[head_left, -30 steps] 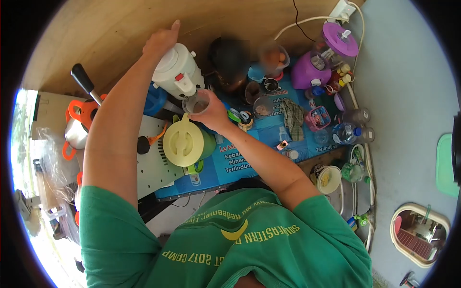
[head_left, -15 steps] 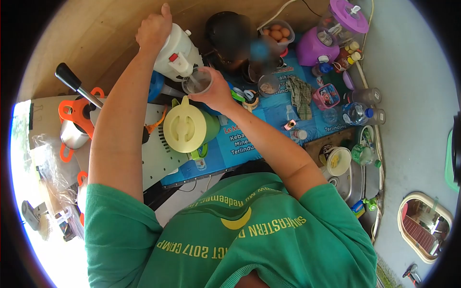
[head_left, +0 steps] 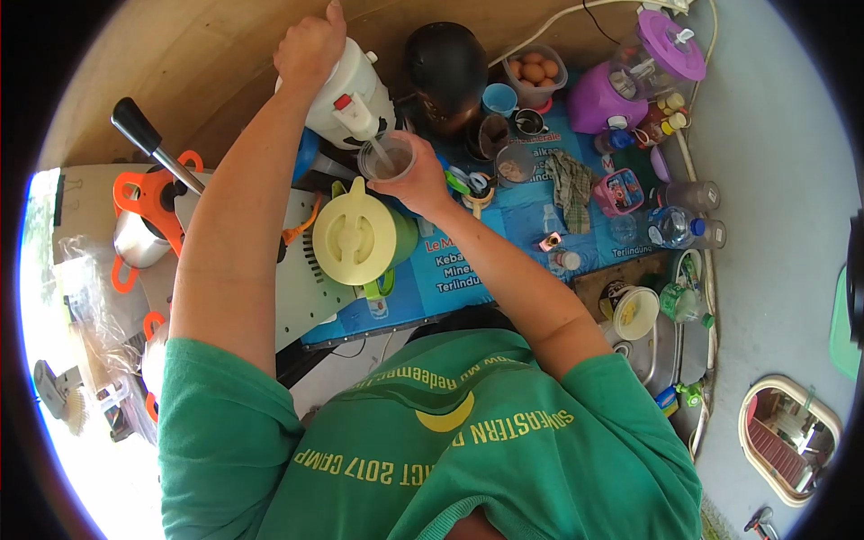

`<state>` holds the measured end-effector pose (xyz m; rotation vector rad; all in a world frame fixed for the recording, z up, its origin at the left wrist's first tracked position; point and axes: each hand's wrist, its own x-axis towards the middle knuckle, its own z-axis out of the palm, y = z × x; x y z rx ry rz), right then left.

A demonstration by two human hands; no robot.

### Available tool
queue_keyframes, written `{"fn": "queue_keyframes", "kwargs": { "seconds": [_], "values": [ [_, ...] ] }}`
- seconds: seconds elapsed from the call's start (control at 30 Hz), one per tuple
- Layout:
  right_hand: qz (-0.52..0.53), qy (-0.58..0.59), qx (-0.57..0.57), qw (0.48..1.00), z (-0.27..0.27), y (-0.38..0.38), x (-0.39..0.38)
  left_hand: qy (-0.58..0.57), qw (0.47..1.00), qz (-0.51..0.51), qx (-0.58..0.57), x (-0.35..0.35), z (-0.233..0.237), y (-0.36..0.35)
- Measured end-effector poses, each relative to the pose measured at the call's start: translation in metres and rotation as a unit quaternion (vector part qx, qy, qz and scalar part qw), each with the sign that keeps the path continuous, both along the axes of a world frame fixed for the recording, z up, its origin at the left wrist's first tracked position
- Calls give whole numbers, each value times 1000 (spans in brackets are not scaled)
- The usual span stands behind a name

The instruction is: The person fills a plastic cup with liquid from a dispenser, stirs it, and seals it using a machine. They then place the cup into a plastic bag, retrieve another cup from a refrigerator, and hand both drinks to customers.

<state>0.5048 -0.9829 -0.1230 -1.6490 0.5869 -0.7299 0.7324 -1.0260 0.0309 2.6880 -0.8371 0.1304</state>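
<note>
My left hand (head_left: 310,49) is at the top of a white drink dispenser (head_left: 335,112), fingers curled against its far edge and thumb sticking out. The dispenser's tap (head_left: 358,115) has a red lever. Clear liquid runs from the tap into a clear plastic cup (head_left: 375,167). My right hand (head_left: 419,180) is wrapped round the cup's side, keeping it beneath the spout. A pale yellow-lidded green pitcher (head_left: 355,234) stands just nearer to me than the cup. Green-handled scissors (head_left: 468,180) lie to the right of my right hand.
A dark rounded container (head_left: 445,67) stands behind my right hand. Farther right are a tub of eggs (head_left: 533,70), a purple blender (head_left: 605,99) and a checked cloth (head_left: 570,187). An orange-handled pot (head_left: 139,241) sits left; a sink (head_left: 661,355) is at right.
The view has shifted slightly, so the dispenser, cup and both hands appear a little farther right. Liquid still runs into the cup, and both hands keep their places.
</note>
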Motion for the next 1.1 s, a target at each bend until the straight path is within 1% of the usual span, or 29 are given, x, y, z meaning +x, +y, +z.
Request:
{"fn": "queue_keyframes", "kwargs": {
  "seconds": [0.03,0.07,0.13,0.17,0.23,0.3,0.37,0.43,0.47,0.53,0.67,0.73,0.77,0.83,0.87,0.93,0.97,1.0,1.03,1.07,1.1],
  "values": [
    [-2,-6,-2,1000,-1,1,0,-33,999,0,-32,2,-5,0],
    [-5,-12,-3,1000,-2,1,0,-33,999,1,-33,4,-8,-1],
    [-5,-10,5,1000,-4,2,0,-75,997,4,-36,6,-11,-2],
    [-7,-9,14,1000,-5,3,0,-75,997,6,-36,2,-6,-1],
    [-8,-7,4,1000,-5,3,0,8,1000,2,-14,-11,10,2],
    [-8,-5,-5,1000,-4,3,0,26,1000,2,-1,-10,12,1],
    [-4,-17,22,1000,-3,3,-1,44,999,5,13,-8,7,1],
    [-6,-21,23,1000,-5,2,1,-58,997,3,-48,-3,-7,1],
    [-10,-23,24,999,-4,2,2,-60,997,5,-50,-6,-2,1],
    [-10,-17,16,1000,-2,2,3,-1,1000,14,-18,-12,8,2],
    [-11,-22,17,1000,7,2,5,32,999,8,-13,-21,26,-1],
    [5,-25,26,999,11,4,2,92,989,65,97,-33,57,-17],
    [11,-32,30,999,15,-1,3,87,990,60,94,-20,49,-18],
    [10,-39,19,999,15,-5,3,9,999,8,42,16,16,-12],
    [15,-42,15,999,15,-5,2,7,999,3,42,16,18,-12],
    [6,-33,-1,999,12,-6,3,31,999,13,-10,16,15,-6],
    [18,-45,26,998,13,-6,3,31,999,12,-7,9,19,-5],
    [31,-56,54,997,11,-6,3,23,999,32,7,-2,26,-7],
    [30,-53,59,996,10,-5,4,15,998,52,21,-11,29,-7],
    [35,-57,75,995,7,-4,4,18,998,52,25,-11,24,-5],
    [41,-61,90,993,5,-4,6,13,999,49,1,-10,19,-5]
  ]
}}
